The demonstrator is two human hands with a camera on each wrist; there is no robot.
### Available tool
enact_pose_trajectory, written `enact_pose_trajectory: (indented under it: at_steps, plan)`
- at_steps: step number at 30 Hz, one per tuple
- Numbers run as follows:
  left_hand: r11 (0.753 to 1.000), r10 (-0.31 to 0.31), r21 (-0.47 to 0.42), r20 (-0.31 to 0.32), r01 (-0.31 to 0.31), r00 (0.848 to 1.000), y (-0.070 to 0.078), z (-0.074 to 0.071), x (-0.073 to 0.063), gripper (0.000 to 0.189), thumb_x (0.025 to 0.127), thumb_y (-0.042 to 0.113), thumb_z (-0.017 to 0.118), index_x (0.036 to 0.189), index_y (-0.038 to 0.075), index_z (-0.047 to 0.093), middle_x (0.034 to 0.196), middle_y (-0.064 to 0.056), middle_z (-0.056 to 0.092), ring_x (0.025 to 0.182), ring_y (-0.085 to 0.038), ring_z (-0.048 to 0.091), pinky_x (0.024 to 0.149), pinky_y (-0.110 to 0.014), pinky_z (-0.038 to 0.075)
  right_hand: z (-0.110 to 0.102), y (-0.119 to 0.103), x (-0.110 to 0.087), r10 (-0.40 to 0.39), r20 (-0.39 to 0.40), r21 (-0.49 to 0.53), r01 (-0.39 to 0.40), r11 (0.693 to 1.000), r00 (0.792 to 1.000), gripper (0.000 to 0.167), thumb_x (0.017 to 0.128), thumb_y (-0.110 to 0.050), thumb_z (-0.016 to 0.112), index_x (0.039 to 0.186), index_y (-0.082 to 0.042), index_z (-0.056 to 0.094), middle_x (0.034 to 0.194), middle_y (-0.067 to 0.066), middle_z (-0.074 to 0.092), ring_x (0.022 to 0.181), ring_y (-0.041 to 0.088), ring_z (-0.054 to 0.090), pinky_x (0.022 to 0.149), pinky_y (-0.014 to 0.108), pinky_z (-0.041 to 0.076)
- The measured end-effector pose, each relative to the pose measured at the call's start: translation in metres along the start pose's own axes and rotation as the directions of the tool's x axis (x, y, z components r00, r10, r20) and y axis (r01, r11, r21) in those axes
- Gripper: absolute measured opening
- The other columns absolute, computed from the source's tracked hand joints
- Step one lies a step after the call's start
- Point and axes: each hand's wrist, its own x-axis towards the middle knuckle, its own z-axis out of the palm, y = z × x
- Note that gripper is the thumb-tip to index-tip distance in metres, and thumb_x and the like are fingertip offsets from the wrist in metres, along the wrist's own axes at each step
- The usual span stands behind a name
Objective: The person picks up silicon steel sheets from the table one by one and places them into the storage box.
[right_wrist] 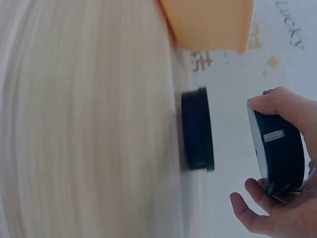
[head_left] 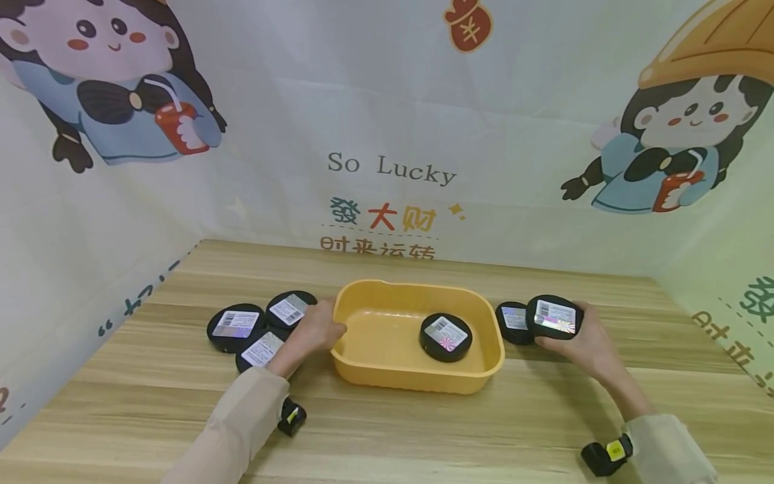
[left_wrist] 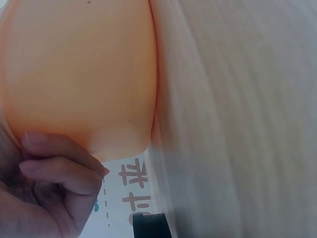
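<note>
A yellow plastic basin (head_left: 387, 380) sits mid-table, and my left hand (head_left: 314, 329) grips its left rim. In the left wrist view the fingers of that hand (left_wrist: 59, 178) curl at the basin's edge (left_wrist: 84, 74). My right hand (head_left: 583, 339) holds a round black case (head_left: 554, 317) with a silver label up off the table, thumb and fingers on its edge. The right wrist view has this held case (right_wrist: 282, 148) apart from a second black case (right_wrist: 197, 130), which lies on the table. One labelled case (head_left: 446, 337) is inside the basin.
Three more black labelled cases (head_left: 237, 326) lie close together left of the basin, partly behind my left hand. The wooden table (head_left: 411, 437) is bordered by a printed cloth backdrop (head_left: 387, 114) behind and at both sides. Black wrist cameras (head_left: 607, 458) sit at both cuffs.
</note>
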Motion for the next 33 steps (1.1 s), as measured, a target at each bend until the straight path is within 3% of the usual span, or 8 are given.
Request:
enact_pose_trajectory:
  at_steps: [13, 33]
  plan:
    - [1.0, -0.005, -0.024, 0.003, 0.005, 1.0, 0.001, 0.0, -0.001, 0.038, 0.072, -0.002, 0.052, 0.111, -0.005, 0.051, 0.083, -0.014, 0.057, 0.066, -0.019, 0.055, 0.06, -0.029, 0.048, 0.007, -0.038, -0.004, -0.085, 0.022, 0.132, 0.081, 0.988, 0.996, 0.094, 0.069, -0.027, 0.074, 0.132, 0.01, 0.015, 0.123, 0.033, 0.035, 0.11, 0.044, 0.038, 0.091, 0.054, 0.032]
    - [1.0, -0.007, -0.019, 0.002, 0.007, 1.0, 0.002, 0.0, -0.001, 0.04, 0.073, -0.002, 0.052, 0.112, -0.006, 0.05, 0.086, -0.015, 0.058, 0.066, -0.019, 0.055, 0.058, -0.028, 0.049, 0.041, -0.08, -0.002, -0.189, 0.042, 0.152, 0.181, 0.972, 0.981, 0.087, 0.066, -0.027, 0.076, 0.129, 0.006, 0.027, 0.12, 0.026, 0.043, 0.108, 0.037, 0.044, 0.091, 0.05, 0.036]
